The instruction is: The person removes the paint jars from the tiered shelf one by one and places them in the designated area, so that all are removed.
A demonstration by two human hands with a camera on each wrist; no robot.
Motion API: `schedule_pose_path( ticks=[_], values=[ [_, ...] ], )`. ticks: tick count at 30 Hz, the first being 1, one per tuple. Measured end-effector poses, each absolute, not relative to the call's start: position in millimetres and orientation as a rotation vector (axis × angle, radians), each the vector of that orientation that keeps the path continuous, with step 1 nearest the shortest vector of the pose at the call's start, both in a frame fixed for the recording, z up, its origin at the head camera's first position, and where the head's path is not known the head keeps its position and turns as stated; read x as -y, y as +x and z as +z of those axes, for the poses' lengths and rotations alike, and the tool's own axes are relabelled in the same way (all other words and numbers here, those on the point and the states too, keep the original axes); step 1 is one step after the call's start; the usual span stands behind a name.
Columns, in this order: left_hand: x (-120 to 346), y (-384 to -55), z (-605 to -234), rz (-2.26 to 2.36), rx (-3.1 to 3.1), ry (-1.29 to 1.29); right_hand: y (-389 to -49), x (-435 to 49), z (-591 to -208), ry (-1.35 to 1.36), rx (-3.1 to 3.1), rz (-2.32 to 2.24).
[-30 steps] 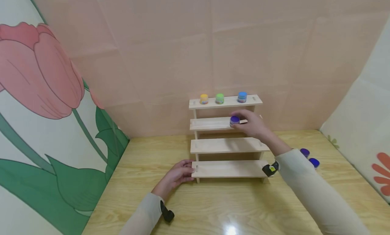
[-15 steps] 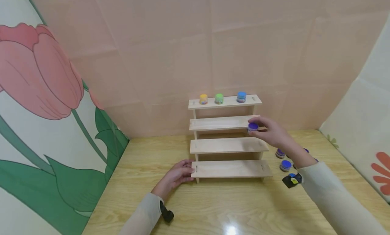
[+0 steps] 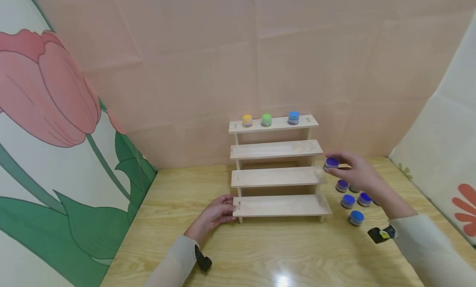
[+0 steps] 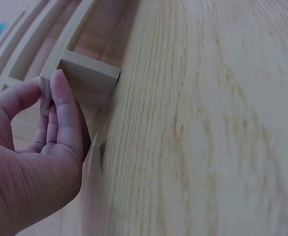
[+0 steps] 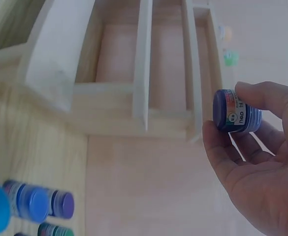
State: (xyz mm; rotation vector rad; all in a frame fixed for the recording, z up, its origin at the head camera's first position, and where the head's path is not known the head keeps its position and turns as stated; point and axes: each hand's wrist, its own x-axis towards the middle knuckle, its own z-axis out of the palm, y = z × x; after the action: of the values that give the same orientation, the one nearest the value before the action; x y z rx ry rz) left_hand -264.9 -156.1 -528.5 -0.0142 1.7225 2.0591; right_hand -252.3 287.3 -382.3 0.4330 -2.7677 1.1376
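Note:
A pale wooden four-step display rack (image 3: 277, 178) stands on the table. My left hand (image 3: 216, 211) grips the left end of its lowest board, thumb on one face and fingers on the other, as the left wrist view shows. My right hand (image 3: 355, 171) pinches a small jar with a purple lid (image 3: 331, 163) between thumb and fingers, in the air just right of the rack. In the right wrist view the held jar (image 5: 236, 111) is dark blue-purple, with a printed label. Along the top board sit a yellow jar (image 3: 247, 121), a green jar (image 3: 266, 120) and a blue jar (image 3: 293, 118).
Several more jars stand on the table right of the rack, among them a light blue one (image 3: 355, 218), a blue one (image 3: 348, 201) and a purple one (image 3: 341, 185). My right forearm partly hides this group. A pink-beige backdrop (image 3: 193, 80) rises behind the rack.
My right hand has moved right and down with the purple-lidded jar, from over the second board from the top to beside the rack. More table jars show now. My left hand has stayed put.

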Motion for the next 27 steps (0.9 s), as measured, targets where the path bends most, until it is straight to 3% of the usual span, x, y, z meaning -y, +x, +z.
schedule_pose_path(
  ticks=[27],
  values=[
    [156.8, -264.9, -530.6, 2.066, -1.721, -0.019, -215.7, -362.0, -440.2, 0.424, 2.723, 1.084]
  ],
)
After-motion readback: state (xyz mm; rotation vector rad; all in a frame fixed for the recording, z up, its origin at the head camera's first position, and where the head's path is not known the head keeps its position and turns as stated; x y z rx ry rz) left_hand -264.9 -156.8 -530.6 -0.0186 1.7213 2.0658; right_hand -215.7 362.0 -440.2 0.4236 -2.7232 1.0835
